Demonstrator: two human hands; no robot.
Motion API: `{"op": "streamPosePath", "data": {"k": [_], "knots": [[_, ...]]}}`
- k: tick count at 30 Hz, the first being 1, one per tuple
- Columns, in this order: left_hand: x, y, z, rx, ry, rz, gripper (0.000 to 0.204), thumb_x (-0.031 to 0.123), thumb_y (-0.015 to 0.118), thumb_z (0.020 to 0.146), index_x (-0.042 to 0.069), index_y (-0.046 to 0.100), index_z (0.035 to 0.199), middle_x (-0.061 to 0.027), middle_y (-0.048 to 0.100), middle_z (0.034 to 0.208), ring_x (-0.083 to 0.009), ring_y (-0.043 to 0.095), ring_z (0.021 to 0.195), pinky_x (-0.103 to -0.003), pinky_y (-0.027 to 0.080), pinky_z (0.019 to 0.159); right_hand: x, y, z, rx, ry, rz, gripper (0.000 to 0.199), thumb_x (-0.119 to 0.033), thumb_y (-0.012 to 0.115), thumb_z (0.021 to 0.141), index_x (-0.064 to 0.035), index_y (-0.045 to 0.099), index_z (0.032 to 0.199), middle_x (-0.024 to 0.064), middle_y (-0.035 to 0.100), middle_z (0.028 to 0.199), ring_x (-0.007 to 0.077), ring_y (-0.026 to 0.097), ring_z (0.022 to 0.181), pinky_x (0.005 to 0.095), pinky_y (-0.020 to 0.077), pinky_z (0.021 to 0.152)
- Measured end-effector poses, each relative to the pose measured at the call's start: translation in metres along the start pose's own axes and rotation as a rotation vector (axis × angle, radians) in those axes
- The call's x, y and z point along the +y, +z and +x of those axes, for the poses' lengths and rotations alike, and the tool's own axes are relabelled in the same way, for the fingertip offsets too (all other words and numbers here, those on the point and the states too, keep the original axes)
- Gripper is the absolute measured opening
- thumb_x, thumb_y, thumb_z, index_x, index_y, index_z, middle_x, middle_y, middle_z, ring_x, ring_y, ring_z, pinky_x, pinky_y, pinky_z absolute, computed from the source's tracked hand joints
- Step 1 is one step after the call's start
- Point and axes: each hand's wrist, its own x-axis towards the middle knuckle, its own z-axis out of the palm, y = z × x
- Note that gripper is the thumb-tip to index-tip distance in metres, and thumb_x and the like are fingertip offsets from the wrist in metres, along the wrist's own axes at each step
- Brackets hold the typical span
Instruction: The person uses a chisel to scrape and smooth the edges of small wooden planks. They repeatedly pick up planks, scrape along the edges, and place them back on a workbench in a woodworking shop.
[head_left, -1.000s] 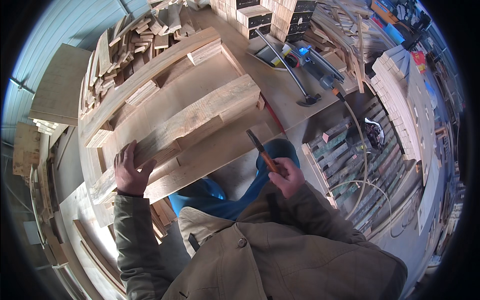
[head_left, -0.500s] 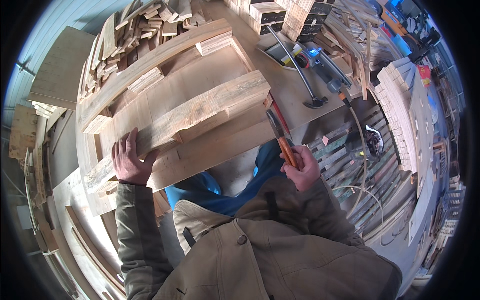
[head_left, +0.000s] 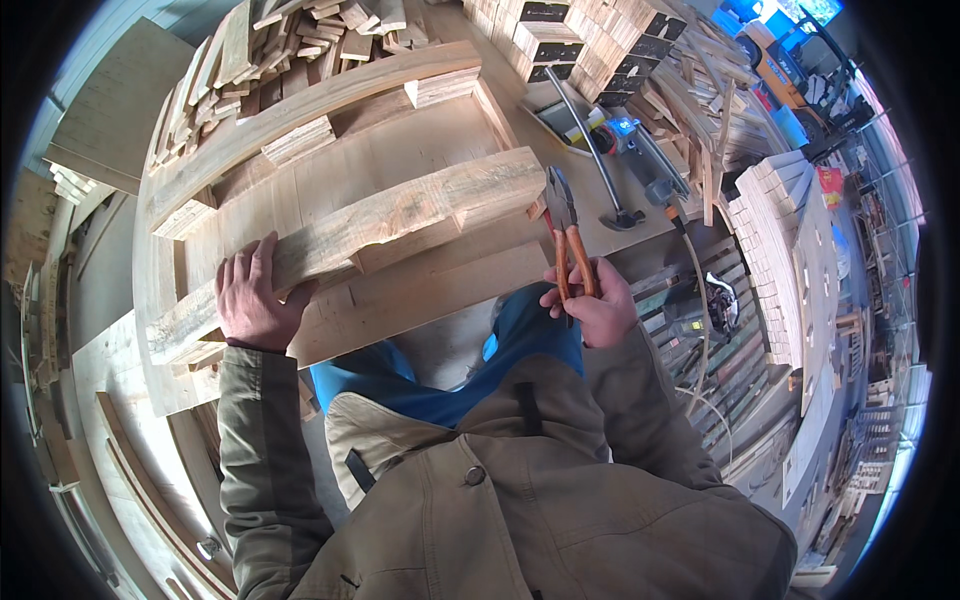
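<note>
A pale wooden frame (head_left: pixel 400 209) of two long beams with short blocks beneath lies on the workbench. My left hand (head_left: pixel 258 308) grips its near beam toward the left end, fingers reaching over the top and the thumb on the near side. In my right hand (head_left: pixel 603 306) is a pair of pliers (head_left: pixel 577 252) with orange handles. The handles stand apart and the metal jaws point up and away, just beyond the beam's right end. A strip of something red shows beside the pliers, mostly hidden.
A hammer (head_left: pixel 598 150) lies on the bench to the right, next to a tray (head_left: pixel 550 118) and a power tool (head_left: pixel 660 190) with a hose. Wood offcuts (head_left: pixel 300 50) pile up behind the frame. Stacked blocks (head_left: pixel 590 40) stand farther back. A slatted pallet (head_left: pixel 735 335) lies at lower right.
My right hand has raised the pliers a little and turned them, and their handles have spread apart. My left hand stays on the beam. The whole view has shifted slightly.
</note>
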Motion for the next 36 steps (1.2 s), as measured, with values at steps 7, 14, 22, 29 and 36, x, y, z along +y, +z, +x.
{"op": "streamPosePath", "data": {"k": [7,14,22,29,36], "knots": [[0.001,-0.002,0.000,0.003,-0.015,-0.009,0.082,0.037,0.093,0.067,0.009,0.061,0.139,-0.0129,0.067,0.123,-0.0354,0.063,0.115,-0.051,0.045,0.108,-0.003,0.000,0.019,0.042,-0.032,-0.094,0.032,0.013,0.050,0.077,-0.0011,0.054,0.105,0.0219,0.068,0.120,0.0283,0.072,0.103,0.0380,0.0587,0.087],[0.002,-0.003,0.001,0.006,-0.021,-0.023,0.082,0.036,0.093,0.066,0.009,0.062,0.137,-0.0119,0.067,0.124,-0.0350,0.063,0.114,-0.050,0.045,0.107,-0.013,-0.025,0.046,0.163,-0.300,-0.777,0.033,0.015,0.052,0.074,0.0031,0.059,0.104,0.0156,0.068,0.107,0.0265,0.070,0.103,0.0351,0.0552,0.089],[0.002,-0.003,0.002,0.026,-0.010,-0.035,0.083,0.034,0.094,0.065,0.009,0.062,0.137,-0.0119,0.067,0.123,-0.0358,0.063,0.112,-0.050,0.046,0.105,-0.013,-0.028,0.060,0.144,-0.461,-1.237,0.041,0.011,0.062,0.074,0.0021,0.062,0.114,0.0204,0.065,0.120,0.0426,0.064,0.107,0.0430,0.0529,0.093],[0.001,-0.003,0.003,0.029,-0.012,-0.037,0.082,0.033,0.093,0.065,0.009,0.063,0.137,-0.0125,0.067,0.122,-0.0365,0.064,0.111,-0.050,0.047,0.105,-0.017,-0.017,0.056,0.191,-0.472,-1.502,0.048,0.003,0.068,0.075,-0.0025,0.064,0.123,0.0167,0.059,0.135,0.0386,0.059,0.123,0.0489,0.0434,0.106],[0.001,-0.003,0.003,0.032,-0.007,-0.034,0.082,0.033,0.093,0.064,0.008,0.064,0.136,-0.0126,0.067,0.122,-0.0364,0.064,0.111,-0.051,0.047,0.105,-0.028,-0.010,0.063,0.157,-0.613,-1.648,0.045,0.003,0.064,0.079,-0.0042,0.064,0.124,0.0154,0.059,0.135,0.0374,0.059,0.125,0.0501,0.0420,0.107]]}}
